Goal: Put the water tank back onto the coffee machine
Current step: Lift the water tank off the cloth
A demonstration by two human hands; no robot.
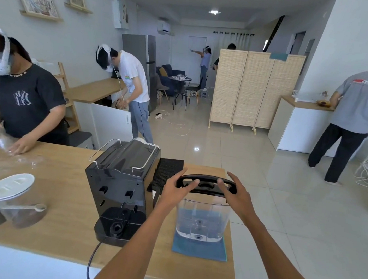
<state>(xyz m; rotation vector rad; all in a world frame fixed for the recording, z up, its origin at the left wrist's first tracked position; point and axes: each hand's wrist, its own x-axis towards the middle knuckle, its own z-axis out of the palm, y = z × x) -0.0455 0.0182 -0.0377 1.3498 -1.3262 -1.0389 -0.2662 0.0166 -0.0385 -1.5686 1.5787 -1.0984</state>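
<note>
A clear water tank [202,218] with a black lid [206,185] stands upright on a blue cloth [200,249] on the wooden counter. My left hand [177,187] grips the lid's left end and my right hand [233,188] grips its right end, fingers laid over the top. The black coffee machine [120,185] stands just left of the tank, its back turned to me, showing the bare tank seat [117,227] with a round socket at its base.
Two clear jars with white lids [9,202] holding brown grounds stand at the counter's left. The machine's black cord [92,256] hangs over the near edge. A person [26,99] works across the counter at the far left. The counter's right edge [230,239] runs close beside the tank.
</note>
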